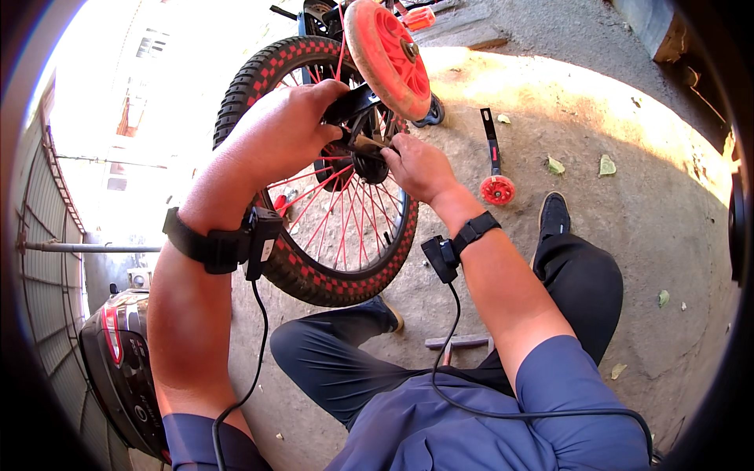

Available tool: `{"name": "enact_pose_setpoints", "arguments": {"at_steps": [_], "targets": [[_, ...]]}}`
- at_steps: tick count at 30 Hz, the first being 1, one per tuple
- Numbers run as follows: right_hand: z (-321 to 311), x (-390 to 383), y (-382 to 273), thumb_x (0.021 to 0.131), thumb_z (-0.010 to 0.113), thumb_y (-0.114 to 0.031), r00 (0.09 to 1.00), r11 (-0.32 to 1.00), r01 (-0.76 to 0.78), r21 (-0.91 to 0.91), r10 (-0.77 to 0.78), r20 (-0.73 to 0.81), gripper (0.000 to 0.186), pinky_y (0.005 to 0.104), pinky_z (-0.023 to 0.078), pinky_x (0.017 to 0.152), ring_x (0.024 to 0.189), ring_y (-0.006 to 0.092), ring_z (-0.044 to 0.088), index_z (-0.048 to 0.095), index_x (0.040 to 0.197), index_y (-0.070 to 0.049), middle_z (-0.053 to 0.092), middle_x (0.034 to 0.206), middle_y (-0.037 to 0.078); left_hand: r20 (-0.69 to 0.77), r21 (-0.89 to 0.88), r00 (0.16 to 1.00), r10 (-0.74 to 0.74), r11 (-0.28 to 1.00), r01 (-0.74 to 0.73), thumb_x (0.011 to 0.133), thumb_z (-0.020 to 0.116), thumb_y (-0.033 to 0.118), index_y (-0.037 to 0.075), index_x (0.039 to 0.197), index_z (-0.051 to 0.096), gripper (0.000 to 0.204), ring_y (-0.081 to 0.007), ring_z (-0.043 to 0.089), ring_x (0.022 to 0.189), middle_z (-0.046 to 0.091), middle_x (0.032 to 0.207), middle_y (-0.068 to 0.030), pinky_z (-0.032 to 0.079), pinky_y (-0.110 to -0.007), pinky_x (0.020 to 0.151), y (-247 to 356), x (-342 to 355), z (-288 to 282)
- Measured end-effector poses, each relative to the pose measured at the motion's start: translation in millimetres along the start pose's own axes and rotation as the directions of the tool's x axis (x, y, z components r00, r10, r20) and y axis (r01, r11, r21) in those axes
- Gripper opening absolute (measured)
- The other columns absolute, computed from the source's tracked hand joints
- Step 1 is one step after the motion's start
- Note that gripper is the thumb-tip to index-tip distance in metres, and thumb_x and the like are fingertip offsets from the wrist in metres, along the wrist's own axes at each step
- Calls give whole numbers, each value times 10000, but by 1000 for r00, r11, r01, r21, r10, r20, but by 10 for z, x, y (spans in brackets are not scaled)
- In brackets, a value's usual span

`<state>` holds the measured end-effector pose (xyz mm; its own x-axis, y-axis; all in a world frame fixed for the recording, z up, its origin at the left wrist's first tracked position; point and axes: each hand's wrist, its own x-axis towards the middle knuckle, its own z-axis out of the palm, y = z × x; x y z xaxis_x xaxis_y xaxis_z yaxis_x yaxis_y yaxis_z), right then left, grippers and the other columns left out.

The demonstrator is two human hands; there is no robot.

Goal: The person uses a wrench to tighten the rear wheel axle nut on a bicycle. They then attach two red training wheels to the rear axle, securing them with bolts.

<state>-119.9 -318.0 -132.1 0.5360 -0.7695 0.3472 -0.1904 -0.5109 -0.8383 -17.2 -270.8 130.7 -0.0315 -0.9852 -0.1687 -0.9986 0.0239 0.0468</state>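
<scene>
A small bicycle wheel (339, 293) with a red-and-black checked rim and red spokes stands before me. Beside its hub, a red training wheel (390, 59) sits at the upper end of a black bracket (350, 104). My left hand (287, 125) is closed round that bracket, its thumb lying toward the axle. At the hub (369, 166), my right hand (422, 166) pinches the end of a small tan-and-metal piece; its kind is too hidden to tell. A second training wheel (497, 189), with its black arm (491, 140), lies on the ground to the right.
Concrete ground (628, 259) with scattered leaves (607, 166) lies around me. Past the wheel is an orange-red pedal (419, 19). A dark vehicle with a red light (118, 345) stands at the left by a metal grille (51, 298). My legs flank the workspace.
</scene>
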Motion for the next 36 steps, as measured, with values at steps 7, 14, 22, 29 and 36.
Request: {"name": "enact_pose_setpoints", "arguments": {"at_steps": [7, 14, 22, 29, 36], "targets": [[-7, 34, -61, 997, 484, -349, 988, 988, -128, 84, 120, 95, 352, 530, 513, 805, 934, 441, 645, 623, 946, -29, 682, 958, 236, -14, -10, 999, 30, 999, -31, 830, 691, 116, 16, 1231, 626, 419, -421, 673, 965, 698, 984, -246, 527, -484, 853, -88, -4, 55], [142, 46, 19, 974, 522, -364, 986, 968, -167, 187, 166, 16, 376, 552, 495, 788, 889, 471, 638, 632, 860, -23, 675, 887, 255, -47, 25, 996, 80, 997, -79, 835, 686, 116, 24, 1226, 630, 406, -419, 673, 957, 699, 978, -240, 527, -482, 848, -84, -12, 53], [97, 34, -10, 970, 524, -396, 964, 932, -265, 248, 257, 68, 405, 545, 482, 794, 920, 471, 629, 637, 874, -18, 671, 921, 268, 56, 9, 998, -37, 999, 37, 848, 673, 10, 7, 1351, 543, 520, -378, 677, 1048, 687, 1141, -237, 526, -425, 918, 22, -13, 1], [58, 28, -48, 1004, 448, -456, 942, 900, -336, 278, 317, 113, 488, 525, 479, 828, 953, 467, 627, 653, 916, -22, 683, 945, 254, 26, -13, 999, -32, 999, 32, 838, 673, 14, 16, 1369, 540, 548, -324, 681, 1017, 688, 1142, -202, 533, -401, 910, 37, -83, -1], [-67, 28, 483, 1035, 479, -432, 900, 783, -417, 462, 427, 88, 462, 348, 466, 552, 587, 161, 558, 632, 911, -14, 582, 717, 59, -285, -323, 955, -77, 946, -20, 960, 591, 38, 42, 1408, 501, 457, -212, 657, 1096, 664, 1242, -144, 546, -335, 900, 56, -414, -255]]}}
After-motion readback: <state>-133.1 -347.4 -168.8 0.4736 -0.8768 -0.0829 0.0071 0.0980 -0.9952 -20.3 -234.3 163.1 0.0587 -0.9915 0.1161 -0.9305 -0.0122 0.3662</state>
